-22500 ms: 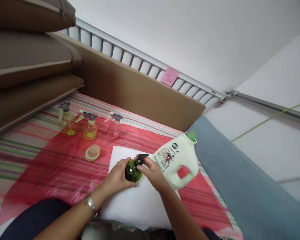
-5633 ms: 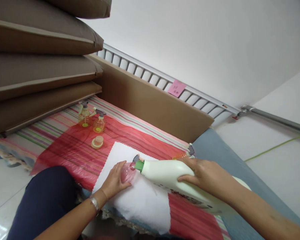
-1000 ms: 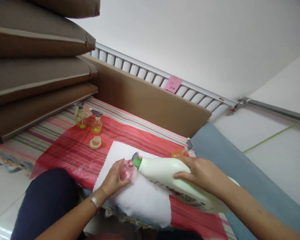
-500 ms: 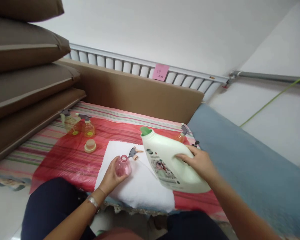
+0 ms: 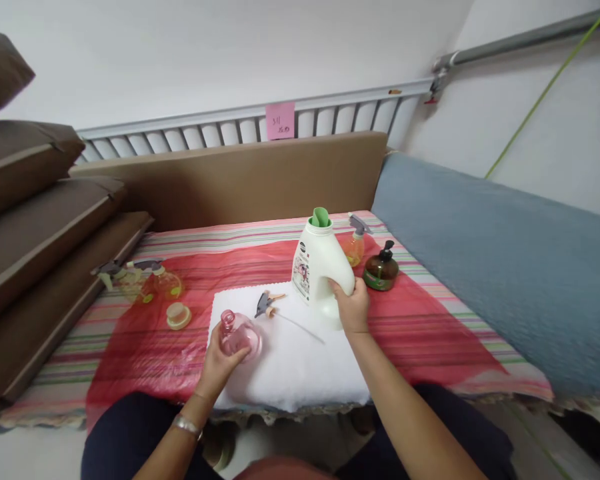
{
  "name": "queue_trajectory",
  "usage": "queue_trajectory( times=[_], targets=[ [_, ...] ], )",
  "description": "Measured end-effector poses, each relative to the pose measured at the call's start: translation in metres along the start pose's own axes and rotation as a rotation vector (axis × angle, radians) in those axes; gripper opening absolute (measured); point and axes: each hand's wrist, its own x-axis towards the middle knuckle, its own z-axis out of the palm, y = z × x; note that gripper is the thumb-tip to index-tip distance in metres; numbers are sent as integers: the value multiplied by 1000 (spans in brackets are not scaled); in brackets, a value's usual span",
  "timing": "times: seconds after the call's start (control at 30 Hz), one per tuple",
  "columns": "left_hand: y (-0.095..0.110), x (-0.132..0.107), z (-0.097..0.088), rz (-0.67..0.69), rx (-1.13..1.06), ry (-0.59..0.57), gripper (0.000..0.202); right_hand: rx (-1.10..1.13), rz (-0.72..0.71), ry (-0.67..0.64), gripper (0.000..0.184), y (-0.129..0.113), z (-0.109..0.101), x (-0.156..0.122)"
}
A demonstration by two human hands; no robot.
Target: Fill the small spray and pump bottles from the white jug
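Note:
My left hand (image 5: 221, 363) is wrapped round a pink see-through spray bottle (image 5: 247, 339), uncapped and tilted a little to the left over the white cloth (image 5: 290, 380). By its handle my right hand (image 5: 353, 303) grips a pale green detergent jug (image 5: 325, 257), which is upright with a green spout in its open mouth. Whether the jug's base rests on the cloth I cannot tell for sure. Between the two lies a grey and peach spray nozzle (image 5: 266, 305), its thin tube stretched out over the cloth.
At left are two yellowish spray bottles (image 5: 168, 283) and a cream cap (image 5: 179, 315). Right of the jug stand an orange spray bottle (image 5: 354, 248) and a dark pump bottle (image 5: 381, 268). Brown cushions (image 5: 40, 233) are stacked at left; a blue padded panel (image 5: 470, 247) borders the right.
The jug has gone from tilted to upright and moved back and right with my right hand. My left hand still holds the pink bottle, now leaning left. The view has turned.

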Motion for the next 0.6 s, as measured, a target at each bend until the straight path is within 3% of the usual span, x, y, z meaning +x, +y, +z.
queue_trajectory(
  times=[0.2,0.37,0.43,0.53,0.6],
  targets=[
    [7,15,-22,-7,-92,26,71,5,-17,-120,47,8,-4,1],
    [-2,12,-16,10,31,55,76,-10,-97,-236,49,5,-19,2],
    [-8,7,-11,34,83,73,78,-13,-182,-198,51,-4,-32,-2],
    [-13,0,-5,75,117,93,79,-41,-387,-26,42,-25,-48,-16],
    [-13,-2,-3,102,110,94,78,-113,-454,-99,31,-41,-45,-30]
  ],
)
